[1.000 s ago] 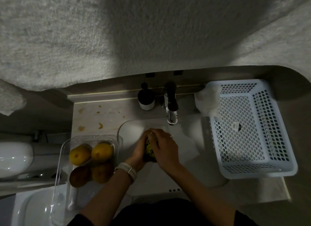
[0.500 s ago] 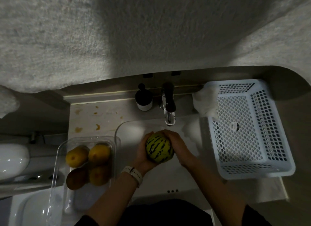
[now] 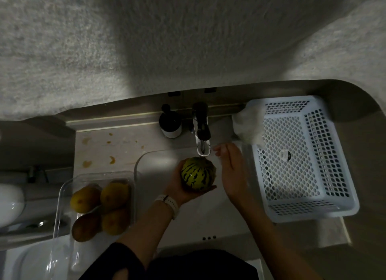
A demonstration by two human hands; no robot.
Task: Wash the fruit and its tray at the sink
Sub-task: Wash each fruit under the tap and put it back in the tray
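The left hand (image 3: 183,188) cups a round, glossy, green-striped melon (image 3: 197,174) under the chrome faucet (image 3: 201,142), over the smooth white sink (image 3: 158,167). The right hand (image 3: 230,171), fingers spread, hovers just beside it. Left of the grip, a clear plastic tray (image 3: 62,196) holds four yellowish fruit (image 3: 113,194); right, a perforated white basket (image 3: 302,158).

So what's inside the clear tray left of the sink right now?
The clear tray holds four fruits: three yellow fruits and one brownish fruit, packed close together. The tray floor beneath them is covered, so anything under them cannot be seen.
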